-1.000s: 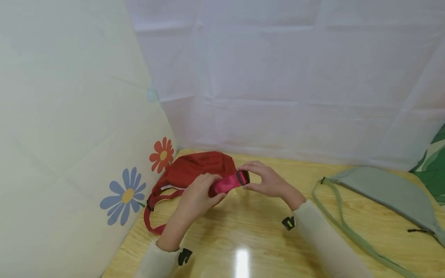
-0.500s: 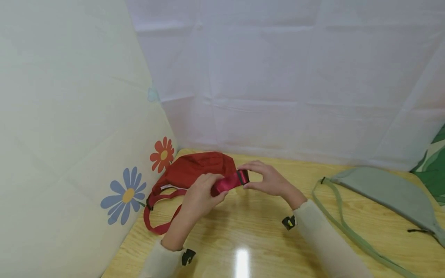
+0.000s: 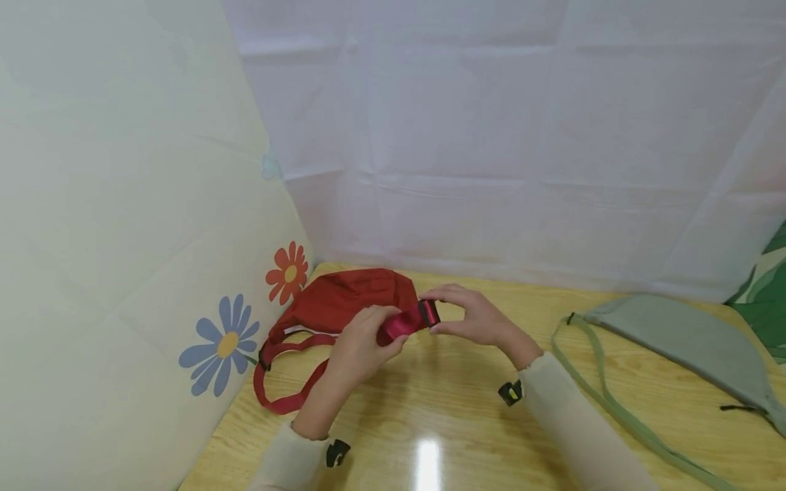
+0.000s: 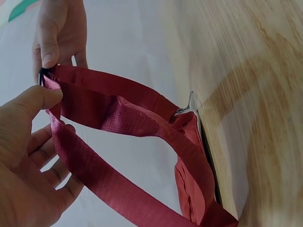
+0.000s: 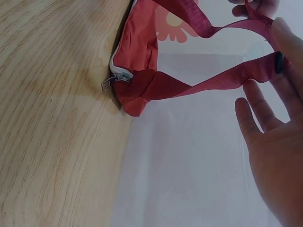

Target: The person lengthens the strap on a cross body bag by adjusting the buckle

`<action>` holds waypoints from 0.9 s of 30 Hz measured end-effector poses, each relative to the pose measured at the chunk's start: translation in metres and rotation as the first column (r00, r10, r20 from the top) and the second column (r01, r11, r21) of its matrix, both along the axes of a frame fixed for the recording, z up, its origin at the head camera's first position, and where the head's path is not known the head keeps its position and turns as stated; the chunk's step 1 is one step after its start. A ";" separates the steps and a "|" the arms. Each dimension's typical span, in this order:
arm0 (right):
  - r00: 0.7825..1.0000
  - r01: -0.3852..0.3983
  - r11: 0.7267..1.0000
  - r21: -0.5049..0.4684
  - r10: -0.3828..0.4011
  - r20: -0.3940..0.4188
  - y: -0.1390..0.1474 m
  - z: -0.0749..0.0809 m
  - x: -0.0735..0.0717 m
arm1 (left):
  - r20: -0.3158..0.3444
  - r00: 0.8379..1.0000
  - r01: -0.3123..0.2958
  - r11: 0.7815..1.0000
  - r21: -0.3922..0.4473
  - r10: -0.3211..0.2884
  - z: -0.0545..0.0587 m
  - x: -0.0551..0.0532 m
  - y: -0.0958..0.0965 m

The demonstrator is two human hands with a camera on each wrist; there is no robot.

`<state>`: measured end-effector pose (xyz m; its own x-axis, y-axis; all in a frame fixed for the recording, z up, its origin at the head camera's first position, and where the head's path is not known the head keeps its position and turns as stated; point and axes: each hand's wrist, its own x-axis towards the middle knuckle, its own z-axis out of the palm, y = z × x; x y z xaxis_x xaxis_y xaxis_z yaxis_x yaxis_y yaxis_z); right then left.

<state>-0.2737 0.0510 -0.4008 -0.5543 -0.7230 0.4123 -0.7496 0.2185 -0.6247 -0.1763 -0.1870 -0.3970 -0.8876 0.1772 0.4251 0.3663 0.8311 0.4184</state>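
Note:
A red waist bag [image 3: 344,296] lies on the table at the back left, with its zip [image 5: 120,75] facing the near side. Its red strap [image 4: 128,118] is raised off the table in a loop. My left hand [image 3: 362,344] pinches the strap between thumb and fingers, just left of the dark buckle [image 3: 428,313]. That buckle is gripped by its edges between the thumb and fingers of my right hand [image 3: 475,320]. In the right wrist view, the right palm partly hides the buckle [image 5: 280,62]. The rest of the strap curves down left of my left wrist.
A grey-green waist bag [image 3: 681,334] with a long green strap [image 3: 604,389] lies at the right. Behind the wooden table [image 3: 454,409] hangs a pale cloth [image 3: 460,136]. A cream panel [image 3: 123,170] with printed flowers borders the left.
My left hand has shifted slightly right along the strap towards the buckle, and the strap piece showing between the hands looks shorter. The right hand has stayed nearly still.

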 end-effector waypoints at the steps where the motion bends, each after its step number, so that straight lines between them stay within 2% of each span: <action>1: 1.000 -0.003 1.000 -0.003 0.003 -0.002 0.000 0.000 0.000 | 0.004 1.000 0.002 1.000 0.006 -0.002 0.000 0.000 0.001; 12: 1.000 -0.003 0.999 -0.034 0.003 0.000 -0.001 -0.001 0.000 | -0.042 0.999 0.012 0.999 0.043 -0.011 -0.005 -0.002 0.005; 16: 1.000 0.002 0.999 -0.050 -0.001 0.018 -0.001 -0.002 0.000 | -0.104 0.995 0.010 0.999 0.037 -0.006 -0.006 -0.003 0.009; 21: 1.000 0.002 0.998 -0.056 -0.001 0.021 -0.001 -0.002 0.001 | -0.194 0.981 0.012 1.000 0.028 -0.006 -0.005 -0.004 0.012; 27: 0.999 0.016 0.999 -0.049 -0.014 0.029 0.000 -0.001 0.001 | -0.246 0.969 0.033 0.999 0.028 -0.025 -0.006 -0.005 0.011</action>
